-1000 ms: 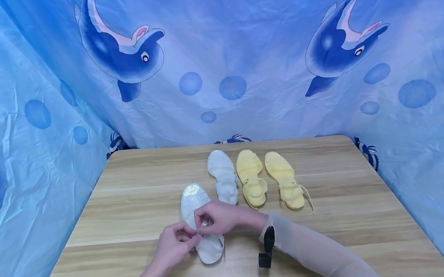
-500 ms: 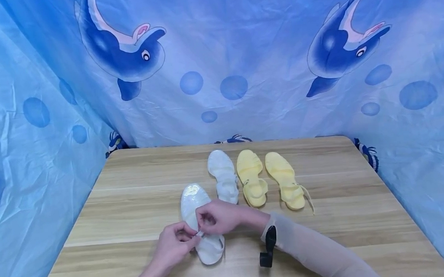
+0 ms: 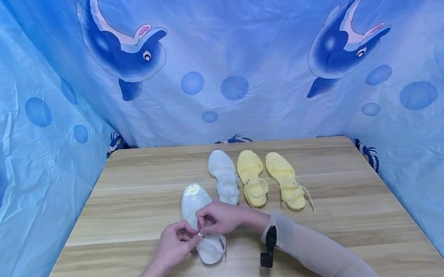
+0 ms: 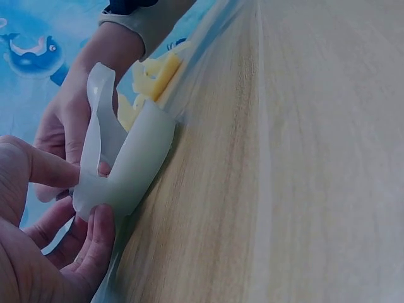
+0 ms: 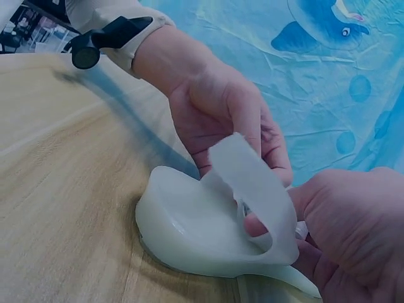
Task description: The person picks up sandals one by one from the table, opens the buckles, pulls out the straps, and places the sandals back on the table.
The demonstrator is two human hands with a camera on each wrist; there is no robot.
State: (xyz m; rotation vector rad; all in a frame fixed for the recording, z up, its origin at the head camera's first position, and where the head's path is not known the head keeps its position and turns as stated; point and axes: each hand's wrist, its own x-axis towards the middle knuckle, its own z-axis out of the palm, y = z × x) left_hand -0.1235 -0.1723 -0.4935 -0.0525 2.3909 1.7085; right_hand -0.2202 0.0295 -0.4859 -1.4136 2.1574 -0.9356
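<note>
A white jelly sandal lies on the table, sole down, toe pointing away. At its left side my left hand pinches the edge by a small metal buckle. Reaching across from the right, my right hand pinches the ankle strap at the same spot, fingertips almost touching the left ones. In the left wrist view, the thumb and fingers of my left hand hold the sandal's side below the raised heel strap. My right hand partly hides the buckle in the right wrist view.
A second white sandal lies behind the right hand. To its right are two yellow sandals, one nearer and one with a loose strap trailing. Blue dolphin-print curtain surrounds the wooden table.
Both hands stay at the buckle. The right fingers shift slightly at the strap, and the buckle area shows a little more. The sandals stay in place.
</note>
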